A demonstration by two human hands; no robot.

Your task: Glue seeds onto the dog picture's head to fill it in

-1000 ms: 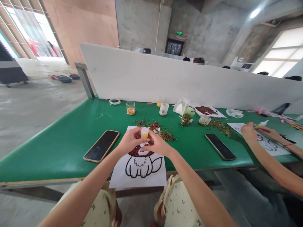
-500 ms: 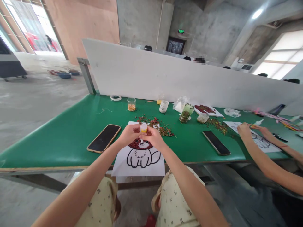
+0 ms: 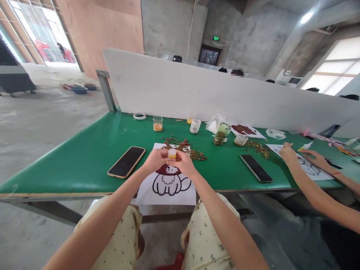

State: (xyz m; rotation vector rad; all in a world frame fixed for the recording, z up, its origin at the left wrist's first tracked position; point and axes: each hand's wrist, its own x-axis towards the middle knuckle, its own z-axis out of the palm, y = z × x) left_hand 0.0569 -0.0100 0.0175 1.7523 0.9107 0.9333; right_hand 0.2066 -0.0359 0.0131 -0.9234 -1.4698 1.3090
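Observation:
Between my left hand and my right hand is a small white glue bottle with a yellow label. The fingers of both hands are closed around it. It is held above a white sheet printed with a black-outlined animal. Dark red beans cover part of the animal's head, and my hands hide the top of it. Loose red and green beans lie scattered at the sheet's far edge, just beyond my hands.
Phones lie to the left and right. Behind stand a cup of corn kernels, a clear cup and a tipped green-tinted jar. A co-worker's hands are over another sheet at right, beside a glue bottle. A white partition borders the table.
My hands still hold the glue bottle, almost in place. The view has shifted slightly. The co-worker's left hand has lifted away from their glue bottle.

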